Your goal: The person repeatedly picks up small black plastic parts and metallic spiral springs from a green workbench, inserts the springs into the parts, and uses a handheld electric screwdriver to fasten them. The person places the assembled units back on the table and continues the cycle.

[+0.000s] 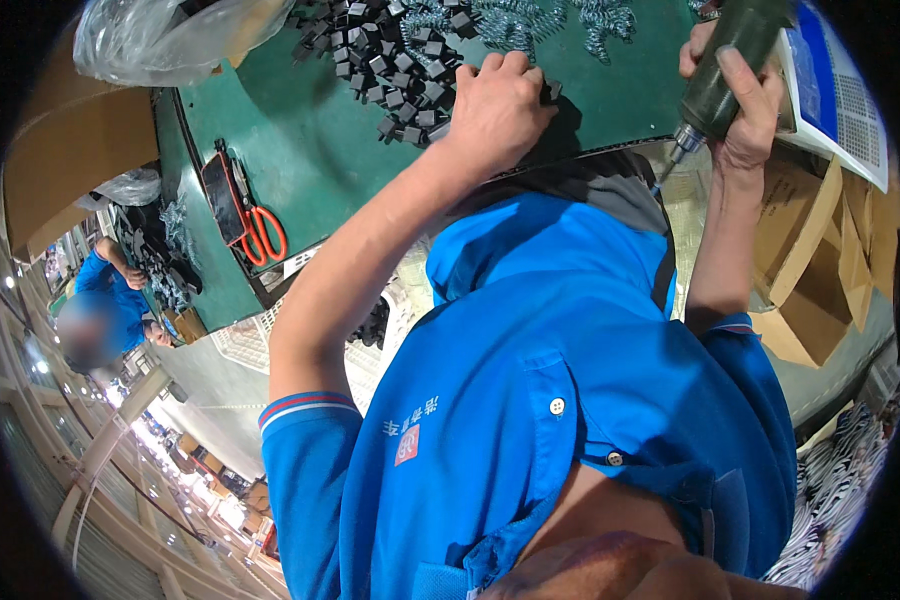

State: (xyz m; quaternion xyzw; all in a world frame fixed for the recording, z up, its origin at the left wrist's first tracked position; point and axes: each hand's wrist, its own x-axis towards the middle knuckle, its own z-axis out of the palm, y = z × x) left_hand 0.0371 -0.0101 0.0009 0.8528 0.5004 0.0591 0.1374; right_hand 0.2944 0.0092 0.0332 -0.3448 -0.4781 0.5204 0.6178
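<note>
My left hand [500, 108] is curled at the near right side of a pile of small black blocks [395, 80] on the green tabletop. A dark bit shows beside its fingers, but I cannot make out what they hold. At the right, my right hand [745, 105] is wrapped round a dark green cylindrical power screwdriver [732, 65]. Its metal nose and thin bit tilt down and left, past the table's near edge. Beyond the black blocks lie several heaps of coiled metal springs [515, 22].
Orange-handled scissors [260, 235] lie beside a dark phone-like slab [222, 197] on the green table [300, 150]. A clear plastic bag [170, 40] sits at the far left. Open cardboard boxes [805, 290] stand at the right. Another person [110, 300] works at the left.
</note>
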